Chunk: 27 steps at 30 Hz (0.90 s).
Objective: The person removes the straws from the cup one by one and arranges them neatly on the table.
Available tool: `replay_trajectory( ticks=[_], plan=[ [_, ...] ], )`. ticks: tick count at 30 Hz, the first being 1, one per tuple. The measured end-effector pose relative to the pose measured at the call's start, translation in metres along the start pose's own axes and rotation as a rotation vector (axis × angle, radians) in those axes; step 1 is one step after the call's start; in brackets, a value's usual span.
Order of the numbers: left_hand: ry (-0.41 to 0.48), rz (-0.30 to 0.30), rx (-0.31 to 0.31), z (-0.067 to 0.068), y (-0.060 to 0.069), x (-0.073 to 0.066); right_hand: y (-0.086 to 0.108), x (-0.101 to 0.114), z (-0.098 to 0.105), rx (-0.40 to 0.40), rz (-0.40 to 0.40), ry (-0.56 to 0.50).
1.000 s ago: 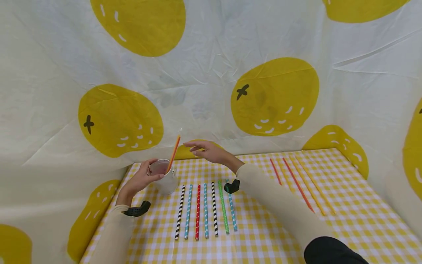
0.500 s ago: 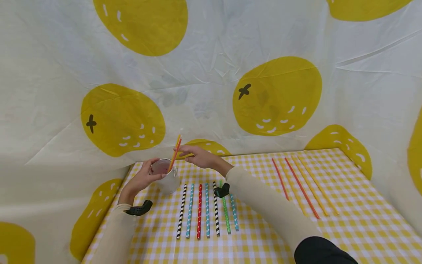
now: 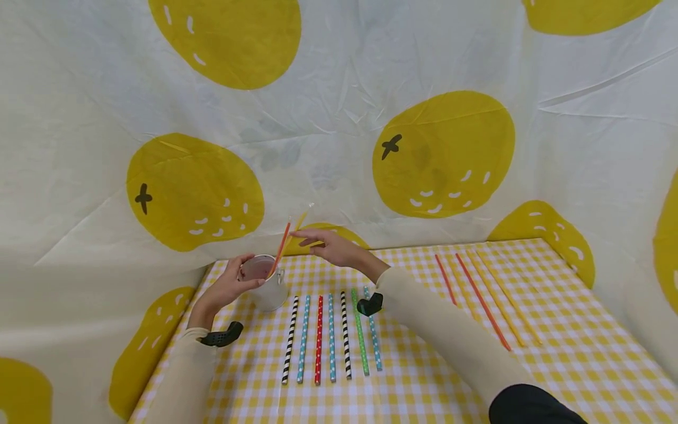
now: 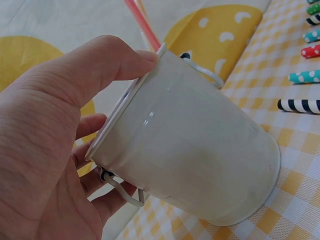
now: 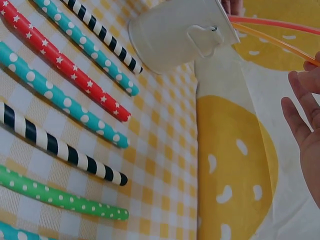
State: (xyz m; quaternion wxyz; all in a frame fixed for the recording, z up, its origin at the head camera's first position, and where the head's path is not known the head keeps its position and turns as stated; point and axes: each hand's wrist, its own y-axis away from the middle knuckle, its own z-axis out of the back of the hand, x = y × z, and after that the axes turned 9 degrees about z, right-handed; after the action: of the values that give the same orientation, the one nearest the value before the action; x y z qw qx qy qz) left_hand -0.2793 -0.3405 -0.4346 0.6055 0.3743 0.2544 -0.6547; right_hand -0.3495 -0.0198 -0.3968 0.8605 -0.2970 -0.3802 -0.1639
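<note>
My left hand grips the rim of a small white metal bucket, thumb on the near side and fingers round the far side. In the left wrist view the bucket shows small wire handle loops on its sides. A red straw and a yellow straw lean out of it to the right. Beyond the bucket, my right hand pinches the yellow straw near its upper part. The right wrist view shows that yellow straw running from the rim to my fingertips, under the red straw.
A row of patterned paper straws, striped, dotted and starred, lies in front of the bucket. Several red and yellow plastic straws lie farther right. Checked cloth covers the table, and a fruit-print curtain hangs behind it.
My right hand moved left to the straws, then slightly back right. The yellow straw now tilts farther right, apart from the red one at the top. My left hand stays on the bucket.
</note>
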Motion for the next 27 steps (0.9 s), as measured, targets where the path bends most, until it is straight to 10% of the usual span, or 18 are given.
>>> replay_trajectory(
  ticks=[27],
  plan=[
    [-0.025, 0.005, 0.003, 0.0, -0.001, 0.0, 0.046, 0.012, 0.065, -0.275, 0.071, 0.026]
  ],
)
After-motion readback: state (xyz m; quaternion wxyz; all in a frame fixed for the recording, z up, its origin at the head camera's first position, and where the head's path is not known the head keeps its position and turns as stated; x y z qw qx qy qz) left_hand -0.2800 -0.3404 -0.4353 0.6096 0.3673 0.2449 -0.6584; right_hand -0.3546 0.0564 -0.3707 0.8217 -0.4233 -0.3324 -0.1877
